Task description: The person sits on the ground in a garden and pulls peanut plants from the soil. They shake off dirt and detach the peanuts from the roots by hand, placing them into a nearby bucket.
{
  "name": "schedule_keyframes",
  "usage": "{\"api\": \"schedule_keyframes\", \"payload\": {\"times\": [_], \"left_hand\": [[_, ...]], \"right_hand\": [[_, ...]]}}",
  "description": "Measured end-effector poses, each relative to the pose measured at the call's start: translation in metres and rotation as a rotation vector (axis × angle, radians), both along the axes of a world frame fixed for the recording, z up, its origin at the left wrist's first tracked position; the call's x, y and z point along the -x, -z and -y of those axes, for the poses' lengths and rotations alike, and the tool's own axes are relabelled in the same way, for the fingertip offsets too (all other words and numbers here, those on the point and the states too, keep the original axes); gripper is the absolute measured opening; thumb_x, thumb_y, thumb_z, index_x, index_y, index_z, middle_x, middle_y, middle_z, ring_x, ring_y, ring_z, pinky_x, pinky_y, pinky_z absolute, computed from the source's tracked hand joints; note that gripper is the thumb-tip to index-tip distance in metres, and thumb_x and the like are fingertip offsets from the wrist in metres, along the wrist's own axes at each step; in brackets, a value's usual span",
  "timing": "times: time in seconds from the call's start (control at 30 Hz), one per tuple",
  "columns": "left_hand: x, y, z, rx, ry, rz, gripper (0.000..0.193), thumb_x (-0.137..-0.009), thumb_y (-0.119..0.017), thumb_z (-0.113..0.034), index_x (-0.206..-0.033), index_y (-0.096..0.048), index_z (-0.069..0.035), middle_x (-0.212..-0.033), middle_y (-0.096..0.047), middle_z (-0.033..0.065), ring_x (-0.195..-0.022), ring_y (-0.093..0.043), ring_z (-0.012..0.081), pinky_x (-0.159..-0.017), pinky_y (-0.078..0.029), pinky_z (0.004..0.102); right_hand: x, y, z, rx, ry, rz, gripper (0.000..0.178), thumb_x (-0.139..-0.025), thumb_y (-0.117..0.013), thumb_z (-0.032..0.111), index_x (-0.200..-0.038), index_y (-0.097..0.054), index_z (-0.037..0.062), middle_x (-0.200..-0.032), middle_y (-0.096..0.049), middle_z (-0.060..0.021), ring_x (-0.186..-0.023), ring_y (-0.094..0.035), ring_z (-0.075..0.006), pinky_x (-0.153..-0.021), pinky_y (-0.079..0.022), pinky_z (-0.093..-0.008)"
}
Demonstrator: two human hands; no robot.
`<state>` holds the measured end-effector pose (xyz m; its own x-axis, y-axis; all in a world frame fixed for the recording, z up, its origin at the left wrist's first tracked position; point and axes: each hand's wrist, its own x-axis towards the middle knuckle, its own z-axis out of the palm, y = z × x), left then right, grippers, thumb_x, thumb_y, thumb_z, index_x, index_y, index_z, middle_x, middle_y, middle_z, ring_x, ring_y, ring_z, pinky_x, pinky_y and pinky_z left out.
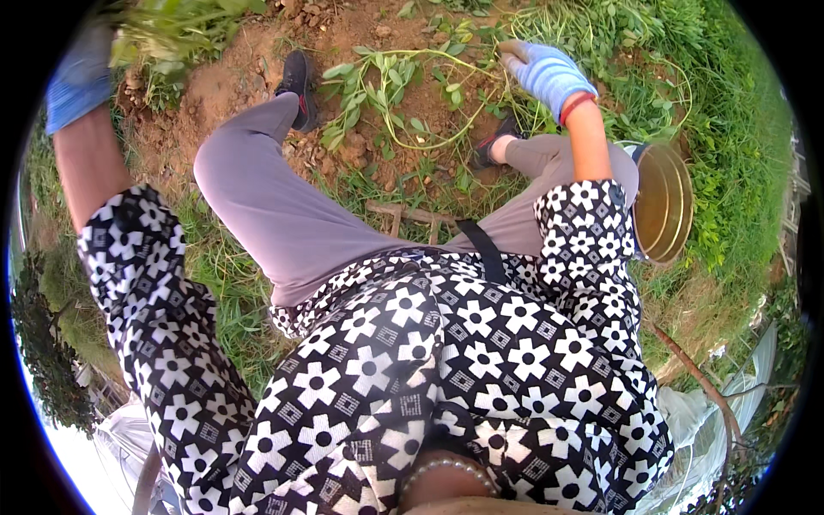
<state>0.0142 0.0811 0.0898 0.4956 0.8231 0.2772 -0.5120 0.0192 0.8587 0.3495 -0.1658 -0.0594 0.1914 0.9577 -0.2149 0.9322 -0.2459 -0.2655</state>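
Observation:
My right hand [548, 77], in a blue striped work glove soiled at the fingertips, is out in front on the right. Its fingers are drawn together beside a long, leafy green stem [429, 53] that loops over the soil; what lies between them is hidden. At the far upper left is my left hand [79, 86], also in a blue glove. Motion smears its fingers, next to a blurred clump of green leafy plants [176, 39]. Whether it grips them I cannot tell.
A metal bucket [663, 204] with a golden-brown inside stands by my right knee. Low wooden bars [408, 211] lie beneath me between my legs. My dark shoes [297, 90] rest on reddish soil [249, 64]. Grass [730, 129] covers the right; a bare branch [699, 378] and plastic sheeting are behind.

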Motion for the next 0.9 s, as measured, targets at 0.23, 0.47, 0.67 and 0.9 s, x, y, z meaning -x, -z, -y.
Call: {"api": "schedule_keyframes", "payload": {"times": [0.23,0.47,0.67,0.9], "left_hand": [[-0.050,0.195,0.082,-0.122,-0.035,-0.667,0.024,-0.082,-0.060,-0.016,-0.100,-0.058,-0.002,-0.096,-0.060,0.0055,-0.090,-0.056,0.0148,-0.081,-0.045,0.0310],[-0.072,0.226,0.138,0.347,0.251,-0.627,0.032,-0.072,-0.062,-0.014,-0.103,-0.058,-0.010,-0.098,-0.061,0.0088,-0.096,-0.056,0.0252,-0.088,-0.040,0.0384],[-0.087,0.202,0.126,-1.395,0.343,-1.566,0.026,-0.079,-0.052,-0.017,-0.104,-0.059,-0.013,-0.101,-0.060,0.0114,-0.100,-0.054,0.0264,-0.090,-0.036,0.0365],[-0.113,0.234,0.142,-1.336,0.218,-1.595,0.020,-0.074,-0.052,-0.011,-0.094,-0.058,-0.009,-0.080,-0.055,0.0110,-0.079,-0.054,0.0274,-0.075,-0.042,0.0351]], "right_hand": [[0.037,-0.051,0.021,-0.218,0.197,-0.589,0.026,-0.084,-0.056,0.023,-0.104,-0.062,0.0078,-0.093,-0.064,-0.0133,-0.083,-0.062,-0.0261,-0.074,-0.048,-0.0321],[0.082,-0.035,0.002,-0.413,0.109,-0.666,0.026,-0.079,-0.064,0.021,-0.098,-0.063,0.0043,-0.083,-0.065,-0.0114,-0.072,-0.062,-0.0198,-0.067,-0.049,-0.0290],[0.110,-0.036,-0.018,-0.342,0.126,-0.652,0.054,-0.063,-0.077,0.042,-0.097,-0.061,0.0028,-0.072,-0.058,-0.0069,-0.065,-0.056,-0.0148,-0.062,-0.048,-0.0278],[0.103,-0.002,-0.036,-0.410,0.296,-0.690,0.040,-0.070,-0.073,0.032,-0.093,-0.058,0.0031,-0.074,-0.059,-0.0097,-0.067,-0.060,-0.0215,-0.062,-0.049,-0.0292]]}}
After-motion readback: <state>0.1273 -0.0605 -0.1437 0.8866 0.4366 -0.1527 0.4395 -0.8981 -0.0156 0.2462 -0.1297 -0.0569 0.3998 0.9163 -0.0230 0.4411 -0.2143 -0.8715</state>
